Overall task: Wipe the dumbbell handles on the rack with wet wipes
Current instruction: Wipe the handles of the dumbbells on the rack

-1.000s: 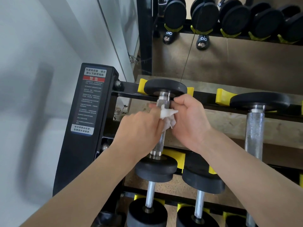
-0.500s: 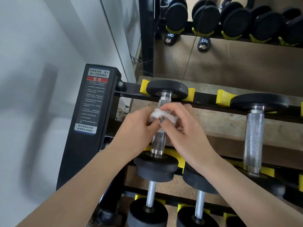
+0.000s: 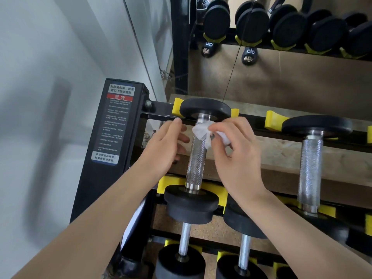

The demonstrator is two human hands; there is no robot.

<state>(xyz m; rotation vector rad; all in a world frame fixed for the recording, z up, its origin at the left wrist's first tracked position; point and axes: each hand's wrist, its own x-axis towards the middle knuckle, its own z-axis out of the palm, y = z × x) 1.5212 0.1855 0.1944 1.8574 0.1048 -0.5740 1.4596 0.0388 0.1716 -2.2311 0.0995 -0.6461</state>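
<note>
The right hand (image 3: 235,150) pinches a crumpled white wet wipe (image 3: 203,134) against the top of a knurled silver dumbbell handle (image 3: 196,158). The left hand (image 3: 163,147) hangs spread just left of that handle. The loose pinch could let the wipe slip off.

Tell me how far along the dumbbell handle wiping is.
Early. Nothing visibly finished. In hand: the right hand pinches the wet wipe against the top of the leftmost handle; the left hand is open beside it. Left: the neighbouring handle and lower rows.
</note>
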